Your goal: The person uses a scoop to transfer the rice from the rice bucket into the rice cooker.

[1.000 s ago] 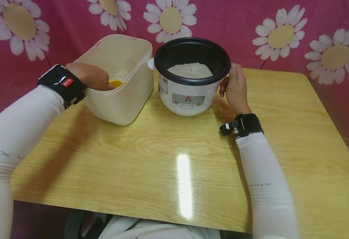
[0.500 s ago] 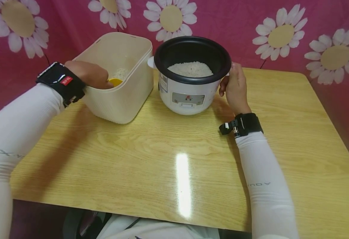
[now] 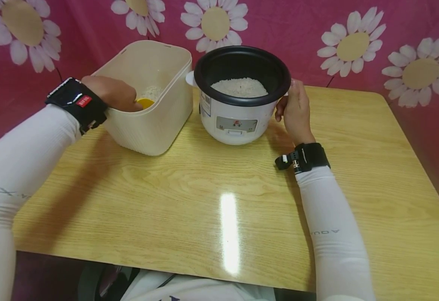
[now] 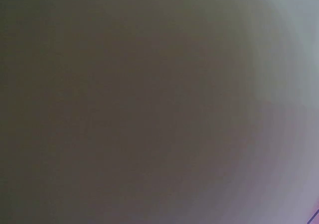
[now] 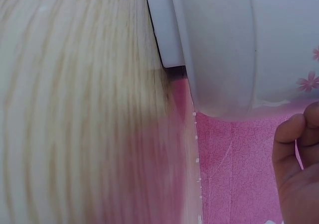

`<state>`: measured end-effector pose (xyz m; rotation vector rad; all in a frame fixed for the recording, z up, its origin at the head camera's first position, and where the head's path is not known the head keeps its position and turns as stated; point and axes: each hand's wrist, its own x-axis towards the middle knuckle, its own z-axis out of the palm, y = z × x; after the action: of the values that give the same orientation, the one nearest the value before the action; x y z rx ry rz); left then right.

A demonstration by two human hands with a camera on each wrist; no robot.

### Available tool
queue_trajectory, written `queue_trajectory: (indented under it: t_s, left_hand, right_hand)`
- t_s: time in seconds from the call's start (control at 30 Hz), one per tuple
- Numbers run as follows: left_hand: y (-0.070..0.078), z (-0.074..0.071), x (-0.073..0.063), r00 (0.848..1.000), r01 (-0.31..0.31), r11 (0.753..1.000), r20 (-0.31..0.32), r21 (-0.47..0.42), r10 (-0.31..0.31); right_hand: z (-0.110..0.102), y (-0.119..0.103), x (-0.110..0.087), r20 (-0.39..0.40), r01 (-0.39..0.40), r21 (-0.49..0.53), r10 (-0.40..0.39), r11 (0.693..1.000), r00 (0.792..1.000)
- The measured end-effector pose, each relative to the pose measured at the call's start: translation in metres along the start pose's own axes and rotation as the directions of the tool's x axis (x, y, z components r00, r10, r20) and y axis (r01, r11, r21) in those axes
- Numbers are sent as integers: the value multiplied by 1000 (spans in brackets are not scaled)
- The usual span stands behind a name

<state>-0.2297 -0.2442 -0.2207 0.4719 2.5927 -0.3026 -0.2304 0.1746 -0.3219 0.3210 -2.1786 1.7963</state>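
Observation:
In the head view, a cream rice bin [image 3: 149, 133] stands on the left, with some rice [image 3: 152, 93] inside. My left hand [image 3: 112, 93] reaches over its near rim and grips a yellow scoop [image 3: 145, 103], mostly hidden by the hand and the bin wall. To the right is a white rice cooker [image 3: 238, 125] with a black inner pot [image 3: 242, 54] and white rice [image 3: 239, 88] in it. At the cooker's right side my right hand [image 3: 297, 109] holds the handle, its fingers curled under the black rim. The left wrist view is too dark and blurred to read.
Both containers stand side by side near the back of a wooden table [image 3: 159, 209]. Behind them hangs a pink cloth [image 3: 279, 25] with large daisies. In the right wrist view the cooker's foot [image 5: 167, 30] rests close to the tabletop [image 5: 75, 84].

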Motion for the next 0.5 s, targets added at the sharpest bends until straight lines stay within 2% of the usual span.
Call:
queue_trajectory:
  t_s: [0.27, 0.5]
  left_hand:
    - [0, 0, 0, 1000, 3, 1000, -2, 1, -3]
    - [0, 0, 0, 1000, -7, 1000, 5, 2, 7]
  right_hand:
    - [0, 0, 0, -2, -7, 7, 7, 1000, 1000]
    - [-3, 20, 10, -8, 0, 8, 0, 1000, 1000]
